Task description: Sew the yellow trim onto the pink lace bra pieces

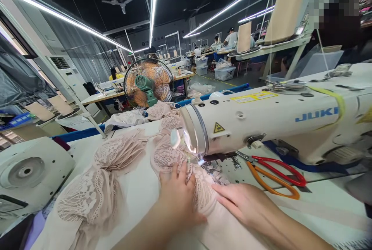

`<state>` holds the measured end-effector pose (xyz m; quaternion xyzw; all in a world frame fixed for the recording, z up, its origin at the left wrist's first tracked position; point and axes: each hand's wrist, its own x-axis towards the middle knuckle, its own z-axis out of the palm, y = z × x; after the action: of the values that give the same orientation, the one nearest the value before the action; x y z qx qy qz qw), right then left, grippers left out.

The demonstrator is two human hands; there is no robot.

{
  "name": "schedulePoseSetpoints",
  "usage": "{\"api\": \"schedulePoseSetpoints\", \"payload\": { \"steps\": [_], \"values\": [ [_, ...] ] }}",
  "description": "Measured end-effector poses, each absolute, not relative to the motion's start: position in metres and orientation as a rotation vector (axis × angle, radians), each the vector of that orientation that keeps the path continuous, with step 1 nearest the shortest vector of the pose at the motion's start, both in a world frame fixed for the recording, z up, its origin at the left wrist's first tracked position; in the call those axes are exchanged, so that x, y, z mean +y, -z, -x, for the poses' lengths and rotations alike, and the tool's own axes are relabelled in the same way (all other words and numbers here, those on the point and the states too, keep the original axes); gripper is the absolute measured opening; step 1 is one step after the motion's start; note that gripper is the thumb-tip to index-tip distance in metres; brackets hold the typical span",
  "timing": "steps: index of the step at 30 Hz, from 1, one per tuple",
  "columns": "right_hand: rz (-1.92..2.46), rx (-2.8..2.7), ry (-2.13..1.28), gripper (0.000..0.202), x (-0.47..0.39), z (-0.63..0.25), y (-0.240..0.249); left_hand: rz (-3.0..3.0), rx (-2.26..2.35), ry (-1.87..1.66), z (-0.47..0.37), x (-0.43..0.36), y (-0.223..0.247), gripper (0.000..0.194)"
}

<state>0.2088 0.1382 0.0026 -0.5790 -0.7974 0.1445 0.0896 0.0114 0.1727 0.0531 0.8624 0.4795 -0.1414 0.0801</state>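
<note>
Beneath the needle area of the white JUKI sewing machine point(229, 120) lies a beige lace bra cup point(203, 193). My left hand point(177, 193) rests on the lace with its fingers spread flat, close to the lit machine head. On the other side, my right hand point(244, 205) has its fingers closed together at the cup's right edge, gripping the fabric there. Another lace cup point(167, 155) sits just beyond my left fingertips. Stacked lace cups point(117, 151) and a nearer lace pile point(87, 197) lie to the left. The needle and presser foot are hard to make out.
Scissors with red and orange handles point(273, 178) lie right of the needle area. Another machine's end point(36, 164) stands at left. A large fan point(148, 81) is behind the table, with more sewing stations and people farther back. Thread cones point(286, 6) rise at upper right.
</note>
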Motion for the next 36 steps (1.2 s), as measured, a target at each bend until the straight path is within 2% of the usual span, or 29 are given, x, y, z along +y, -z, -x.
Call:
{"api": "schedulePoseSetpoints", "payload": {
  "steps": [11,18,23,30,36],
  "values": [
    [1.740,-2.209,-0.427,0.042,0.134,-0.209,0.014,-2.359,1.598,0.380,-0.013,0.188,-0.064,0.095],
    [1.767,-2.222,-0.394,0.044,0.132,-0.206,0.008,-2.374,1.505,0.217,-0.002,0.212,-0.060,0.093],
    [1.819,-2.434,-0.366,0.044,0.138,-0.202,-0.002,-2.350,1.510,0.125,0.004,0.223,-0.055,0.090],
    [1.786,-2.457,-0.238,0.041,0.136,-0.205,0.008,-2.311,1.514,-0.047,0.012,0.239,-0.043,0.085],
    [1.795,-2.459,-0.298,0.043,0.137,-0.205,0.006,-2.332,1.586,-0.164,0.012,0.244,-0.035,0.075]
  ]
}}
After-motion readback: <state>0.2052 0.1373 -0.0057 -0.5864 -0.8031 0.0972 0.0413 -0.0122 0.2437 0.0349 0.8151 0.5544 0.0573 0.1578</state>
